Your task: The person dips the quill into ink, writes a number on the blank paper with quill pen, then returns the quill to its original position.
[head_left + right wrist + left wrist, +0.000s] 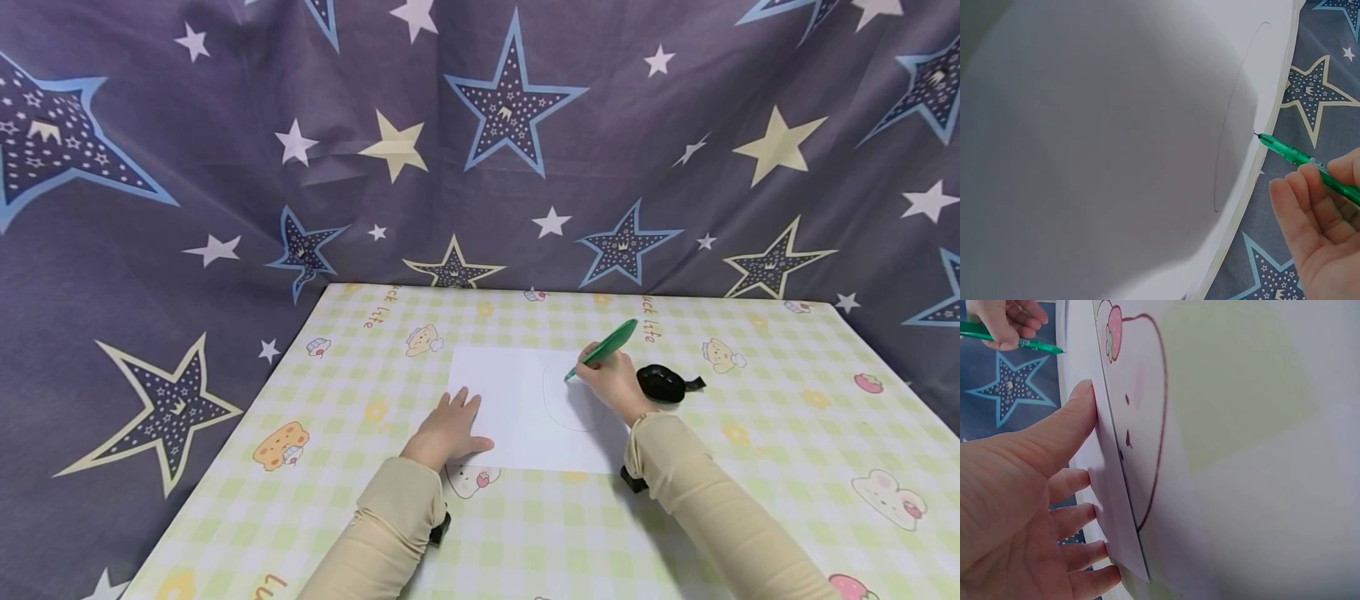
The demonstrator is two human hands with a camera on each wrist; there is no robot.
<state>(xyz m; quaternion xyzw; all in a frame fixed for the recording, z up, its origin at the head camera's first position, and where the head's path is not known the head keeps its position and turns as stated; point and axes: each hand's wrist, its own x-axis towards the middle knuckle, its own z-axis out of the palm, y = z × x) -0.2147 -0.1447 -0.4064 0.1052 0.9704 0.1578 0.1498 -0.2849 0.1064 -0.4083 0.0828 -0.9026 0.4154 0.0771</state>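
Observation:
A white sheet of paper [517, 408] lies on the checked tablecloth [360, 467]. My left hand [447, 429] lies flat with straight fingers on the sheet's near left corner [1124, 550]. My right hand [611, 383] holds a green pen [603, 348] with its tip on the paper. A thin curved pencil-like line [573, 417] runs on the sheet below the tip. In the right wrist view the green pen [1300, 159] touches the paper [1116, 156] beside the drawn curve [1235, 119]. The left wrist view shows my left hand [1041, 506] and, far off, the green pen [1019, 340].
A black roll-like object [663, 383] sits on the table just right of my right hand. A star-patterned dark curtain [480, 142] hangs behind and on both sides of the table. Cartoon prints dot the tablecloth.

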